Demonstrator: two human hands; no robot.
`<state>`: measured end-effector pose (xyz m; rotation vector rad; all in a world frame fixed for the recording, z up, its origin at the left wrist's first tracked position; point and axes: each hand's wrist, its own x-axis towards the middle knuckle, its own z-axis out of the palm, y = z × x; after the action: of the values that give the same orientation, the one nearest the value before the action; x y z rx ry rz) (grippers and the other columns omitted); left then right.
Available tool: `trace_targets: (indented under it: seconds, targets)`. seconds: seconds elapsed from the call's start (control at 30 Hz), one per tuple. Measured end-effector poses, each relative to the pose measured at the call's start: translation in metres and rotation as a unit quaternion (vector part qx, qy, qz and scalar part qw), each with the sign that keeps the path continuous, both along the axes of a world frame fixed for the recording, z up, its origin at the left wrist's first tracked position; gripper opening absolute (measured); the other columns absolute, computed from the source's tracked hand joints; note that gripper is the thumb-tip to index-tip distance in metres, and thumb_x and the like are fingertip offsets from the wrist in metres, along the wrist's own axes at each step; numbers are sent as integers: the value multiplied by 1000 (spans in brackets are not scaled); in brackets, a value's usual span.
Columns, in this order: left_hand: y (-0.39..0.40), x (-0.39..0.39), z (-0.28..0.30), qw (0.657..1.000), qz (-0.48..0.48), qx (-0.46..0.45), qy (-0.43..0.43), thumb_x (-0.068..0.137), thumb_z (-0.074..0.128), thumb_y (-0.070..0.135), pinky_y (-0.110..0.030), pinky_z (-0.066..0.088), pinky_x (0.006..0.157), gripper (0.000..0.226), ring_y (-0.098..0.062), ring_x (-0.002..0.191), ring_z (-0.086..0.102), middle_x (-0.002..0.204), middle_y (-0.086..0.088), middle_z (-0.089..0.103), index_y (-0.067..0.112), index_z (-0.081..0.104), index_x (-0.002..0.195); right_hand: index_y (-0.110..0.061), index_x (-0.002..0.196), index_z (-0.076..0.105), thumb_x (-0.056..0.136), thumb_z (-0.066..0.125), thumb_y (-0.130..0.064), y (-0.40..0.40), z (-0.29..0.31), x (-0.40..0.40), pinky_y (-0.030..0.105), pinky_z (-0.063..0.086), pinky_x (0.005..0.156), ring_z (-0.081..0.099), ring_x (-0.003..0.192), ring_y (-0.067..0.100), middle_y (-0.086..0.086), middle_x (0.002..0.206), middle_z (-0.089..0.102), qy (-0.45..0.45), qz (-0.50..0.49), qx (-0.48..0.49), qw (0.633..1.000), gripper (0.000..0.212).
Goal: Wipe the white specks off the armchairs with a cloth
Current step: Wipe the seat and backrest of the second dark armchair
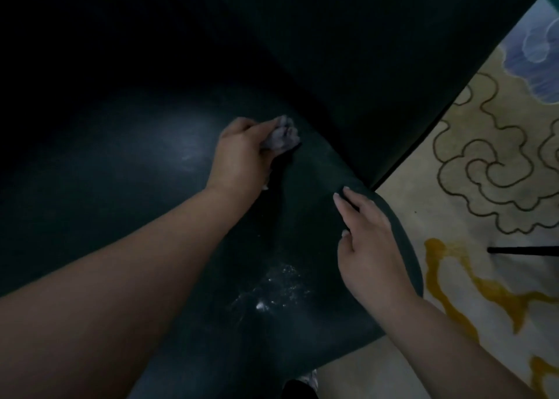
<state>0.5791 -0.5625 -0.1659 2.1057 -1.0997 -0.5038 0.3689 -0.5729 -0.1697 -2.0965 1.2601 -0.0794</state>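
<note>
White specks (276, 289) lie scattered near the front edge of the armchair (127, 193) seat, unwiped, between my forearms. My left hand (242, 153) bunches the cloth (282, 134), fingers curled tight round it, pressing it to the seat by the crease under the backrest, probably working that seam first. My right hand (370, 247) lies flat on the seat's right edge, fingers straight and together, likely bracing me. Patterned rug (484, 172) beyond that edge.

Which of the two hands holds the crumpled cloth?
The left hand grips the crumpled pale cloth; the right hand lies flat, holding nothing.
</note>
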Motion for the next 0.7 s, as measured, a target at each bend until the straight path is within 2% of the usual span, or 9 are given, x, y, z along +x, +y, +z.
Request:
trace_targets:
  seconds: [0.07, 0.1, 0.13, 0.2, 0.33, 0.4, 0.57, 0.63, 0.7]
  targets:
    - [-10, -15, -4, 996, -78, 2, -38, 90, 64, 5, -6, 45, 71, 38, -12, 95, 53, 111, -9, 54, 11, 62, 127, -28, 146, 34, 93, 42, -2, -1, -3, -3, 3, -3, 104, 6, 133, -10, -20, 153, 21, 3, 16, -14, 1000, 59]
    - [-7, -20, -7, 992, -109, 5, -55, 89, 65, 5, -2, 39, 74, 36, -14, 95, 51, 112, -13, 55, 10, 63, 125, -29, 147, 33, 93, 42, -1, -1, -4, -5, 3, -4, 104, 3, 131, -12, -20, 153, 20, 5, 25, -18, 1000, 61]
    - [-1, -22, -8, 990, -124, 13, -66, 90, 64, 6, -4, 39, 75, 34, -14, 93, 50, 112, -14, 56, 11, 65, 123, -29, 147, 32, 93, 42, -1, 0, -5, -7, 3, -5, 104, 1, 130, -14, -20, 154, 19, 5, 33, -19, 999, 62]
    - [4, -12, -4, 991, -101, 30, -82, 90, 61, 7, -18, 42, 80, 33, -18, 95, 51, 117, -13, 57, 18, 66, 121, -30, 147, 31, 92, 42, 0, 0, -6, -10, 1, -7, 103, -2, 129, -16, -22, 154, 17, -1, 39, -15, 999, 63]
    - [-40, 15, -6, 993, -17, 62, -102, 91, 59, 12, -34, 43, 96, 30, -33, 113, 52, 125, -12, 56, 19, 66, 119, -28, 146, 35, 92, 42, 3, -1, -8, -16, -1, -5, 105, -3, 132, -17, -20, 154, 18, -18, 48, -13, 999, 63]
    - [-62, 3, -6, 992, -48, 64, -94, 91, 57, 11, -34, 42, 96, 26, -33, 114, 52, 118, -2, 55, 16, 68, 114, -27, 145, 38, 90, 42, 6, -1, -7, -19, 6, 1, 111, 2, 136, -11, -19, 154, 20, -21, 47, -7, 999, 64]
    - [-27, -5, -5, 973, -189, 79, -107, 90, 59, 9, -34, 42, 93, 33, -30, 110, 51, 125, -14, 55, 21, 66, 120, -26, 141, 46, 87, 41, 11, -2, -5, -27, 5, 3, 111, 10, 137, -8, -17, 152, 25, -31, 52, -3, 998, 65]
    - [-13, 8, -5, 975, -178, 75, -105, 91, 59, 7, -23, 43, 85, 33, -27, 102, 55, 120, -12, 55, 20, 66, 121, -26, 140, 47, 87, 41, 11, -3, -3, -28, 2, 0, 108, 8, 134, -11, -21, 150, 25, -37, 50, -1, 998, 65]
    - [-20, 10, -6, 989, -115, 58, -71, 91, 62, 6, -7, 43, 64, 31, -21, 82, 59, 108, -8, 50, 14, 66, 120, -26, 140, 47, 87, 41, 11, -3, -3, -28, 1, -1, 107, 7, 134, -11, -22, 149, 24, -39, 50, -1, 998, 64]
